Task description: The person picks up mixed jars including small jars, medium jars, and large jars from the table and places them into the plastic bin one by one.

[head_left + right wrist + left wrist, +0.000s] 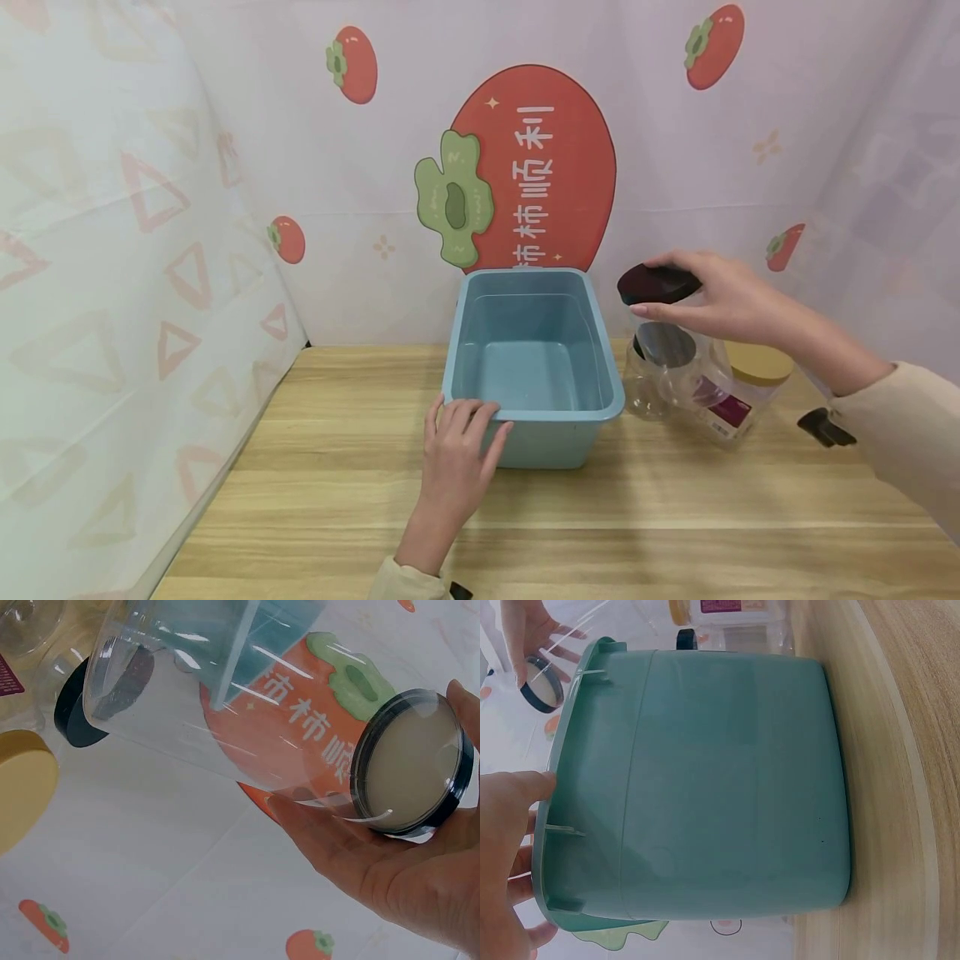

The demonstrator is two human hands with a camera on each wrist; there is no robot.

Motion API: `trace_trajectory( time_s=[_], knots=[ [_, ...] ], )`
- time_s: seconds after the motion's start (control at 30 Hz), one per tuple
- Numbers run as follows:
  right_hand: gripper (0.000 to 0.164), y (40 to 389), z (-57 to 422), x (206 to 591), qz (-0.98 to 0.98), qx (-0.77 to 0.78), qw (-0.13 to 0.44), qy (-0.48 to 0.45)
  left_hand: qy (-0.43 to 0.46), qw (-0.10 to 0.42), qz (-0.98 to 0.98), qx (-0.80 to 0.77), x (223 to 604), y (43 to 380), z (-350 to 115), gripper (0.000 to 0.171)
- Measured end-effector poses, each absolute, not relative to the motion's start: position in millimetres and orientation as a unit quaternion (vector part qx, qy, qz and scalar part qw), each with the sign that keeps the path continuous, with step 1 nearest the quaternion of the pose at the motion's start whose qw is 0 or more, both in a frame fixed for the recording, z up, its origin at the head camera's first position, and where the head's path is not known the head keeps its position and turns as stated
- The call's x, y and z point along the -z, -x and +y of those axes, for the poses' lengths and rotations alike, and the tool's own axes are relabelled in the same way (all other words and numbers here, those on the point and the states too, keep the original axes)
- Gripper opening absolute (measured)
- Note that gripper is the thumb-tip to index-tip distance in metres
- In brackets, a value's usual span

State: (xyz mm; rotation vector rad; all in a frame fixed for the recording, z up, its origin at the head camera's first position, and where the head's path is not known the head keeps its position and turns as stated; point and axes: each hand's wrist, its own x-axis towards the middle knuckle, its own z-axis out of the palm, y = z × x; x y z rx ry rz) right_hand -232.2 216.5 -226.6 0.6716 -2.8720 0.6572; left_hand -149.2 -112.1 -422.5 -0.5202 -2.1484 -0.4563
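Observation:
My right hand (723,304) grips a clear plastic jar by its black lid (654,286), thumb on the near side and fingers on the far side. The jar's see-through body (172,746) hangs tilted below the lid, to the right of a blue plastic basin (532,414). Over the basin's near rim, toward its left corner, my left hand (453,467) has its fingers curled. In the left wrist view its fingers (521,862) show beyond the rim. Nothing shows inside the basin.
Right of the basin, a jar with a yellow lid (759,363) and a purple label (729,410) stands on the wooden table (352,467). Close by is another clear jar with a black lid (73,705). A fruit-printed curtain (405,100) hangs behind.

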Motion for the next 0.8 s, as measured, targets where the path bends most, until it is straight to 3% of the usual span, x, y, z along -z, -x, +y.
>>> trace_trajectory(
  time_s=[0.8],
  knots=[
    [0.065, 243, 199, 211, -0.935, -0.224, 0.082, -0.262, 0.208, 0.427, -0.860, 0.185, 424, 150, -112, 0.029]
  ],
)
